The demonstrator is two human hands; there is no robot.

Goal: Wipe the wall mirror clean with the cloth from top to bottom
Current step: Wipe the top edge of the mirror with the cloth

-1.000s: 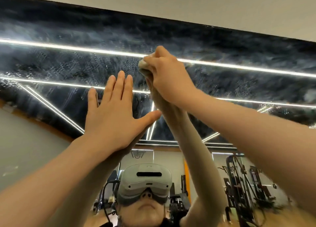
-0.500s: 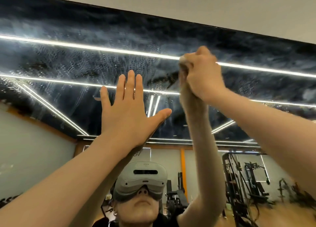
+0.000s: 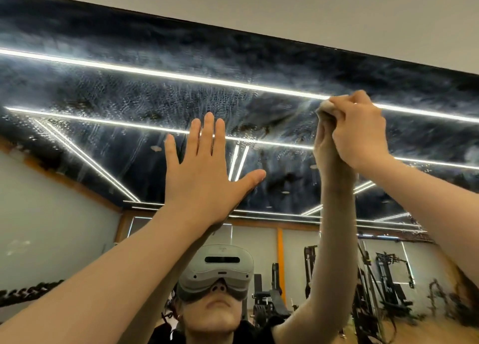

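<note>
Since the earlier frames, the right hand (image 3: 359, 128) has carried its wad rightward along the upper glass, from just above the braced hand to well apart from it; the left hand (image 3: 204, 170) has barely shifted.

From the head view, the large frameless wall mirror (image 3: 108, 94) fills the scene, its top edge meeting the pale wall. Its glass is hazy with wet streaks and droplet trails, and it reflects white strip lights, gym machines and the person's grey headset. The small, pale, bunched-up cloth (image 3: 327, 107) sits high on the glass, pressed against it by the right hand, whose fingers are curled tightly round it so that only a corner shows. The left hand lies flat against the mirror, fingers straight and spread, holding nothing.

The step in hand appears to be a sideways pass across the top band. To do it well, the person would likely keep firm, even pressure, run each stroke to the mirror's side edge, overlap the next one slightly lower, and unfold the wad for a broader contact. The bracing palm may leave prints, so that patch probably needs wiping too.
</note>
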